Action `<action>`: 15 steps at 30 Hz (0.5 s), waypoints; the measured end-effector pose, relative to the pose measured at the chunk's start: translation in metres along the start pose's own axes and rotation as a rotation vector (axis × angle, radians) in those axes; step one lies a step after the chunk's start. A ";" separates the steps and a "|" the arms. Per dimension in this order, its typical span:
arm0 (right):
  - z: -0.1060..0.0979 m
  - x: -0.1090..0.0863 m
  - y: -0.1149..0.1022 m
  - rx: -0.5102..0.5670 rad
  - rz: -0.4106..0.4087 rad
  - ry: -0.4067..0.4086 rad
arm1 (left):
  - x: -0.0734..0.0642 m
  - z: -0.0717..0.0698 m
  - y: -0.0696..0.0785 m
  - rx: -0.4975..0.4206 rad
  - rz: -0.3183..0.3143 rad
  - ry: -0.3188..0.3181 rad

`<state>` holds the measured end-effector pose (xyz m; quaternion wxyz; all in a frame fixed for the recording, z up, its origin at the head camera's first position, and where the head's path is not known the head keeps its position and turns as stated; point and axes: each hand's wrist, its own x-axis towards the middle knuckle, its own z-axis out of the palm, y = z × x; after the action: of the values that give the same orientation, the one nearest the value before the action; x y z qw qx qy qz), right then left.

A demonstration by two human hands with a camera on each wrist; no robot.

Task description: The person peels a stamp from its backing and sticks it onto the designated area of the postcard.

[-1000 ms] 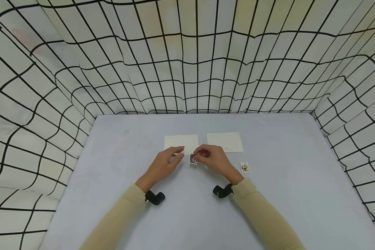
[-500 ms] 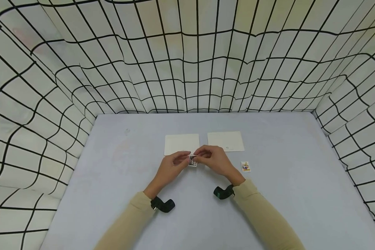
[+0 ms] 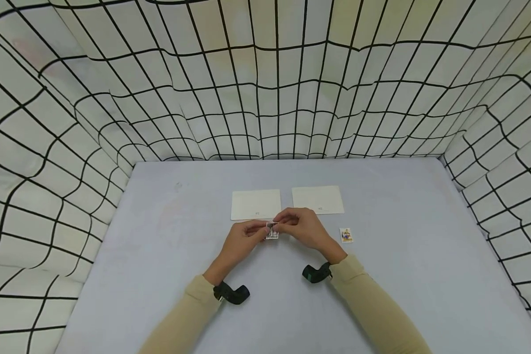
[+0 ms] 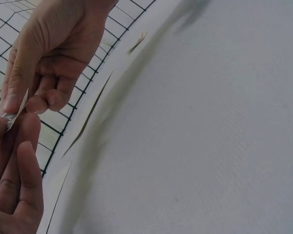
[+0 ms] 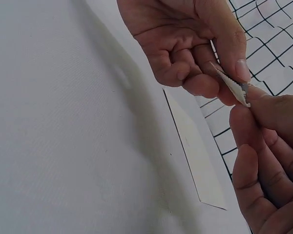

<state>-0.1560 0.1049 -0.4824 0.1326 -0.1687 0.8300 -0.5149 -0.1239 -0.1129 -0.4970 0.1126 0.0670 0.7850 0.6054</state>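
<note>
Between my two hands is a small postage stamp point(image 3: 272, 235) with a dark picture and a white border. My left hand point(image 3: 241, 242) pinches its left edge between thumb and fingers, and my right hand point(image 3: 306, 230) pinches the right edge. In the right wrist view the stamp point(image 5: 229, 87) appears nearly edge-on, bent, with a toothed edge and a pale back. The left wrist view shows the same stamp point(image 4: 20, 108) tilted and raised above the table, its ends covered by fingertips.
Two white rectangular cards or envelopes, a left one point(image 3: 255, 203) and a right one point(image 3: 317, 198), lie just beyond the hands. A second, colourful stamp point(image 3: 346, 236) lies on the white table point(image 3: 402, 275) to the right. Black netting point(image 3: 265, 103) over white walls surrounds the table.
My left hand has come in from the left and now pinches the stamp, which only the right hand held at first. The stamp has shifted slightly toward me and uncovers more of the left card.
</note>
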 end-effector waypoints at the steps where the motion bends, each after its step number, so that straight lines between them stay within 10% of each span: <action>1: 0.000 0.000 0.000 0.001 -0.003 -0.003 | 0.000 0.000 0.000 0.002 -0.002 0.003; 15: -0.007 -0.010 -0.007 -0.155 -0.202 0.109 | 0.003 -0.001 0.002 -0.005 -0.093 0.067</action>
<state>-0.1483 0.1121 -0.4723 0.0214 -0.2331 0.8520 -0.4683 -0.1268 -0.1125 -0.4950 0.1142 0.0098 0.7891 0.6034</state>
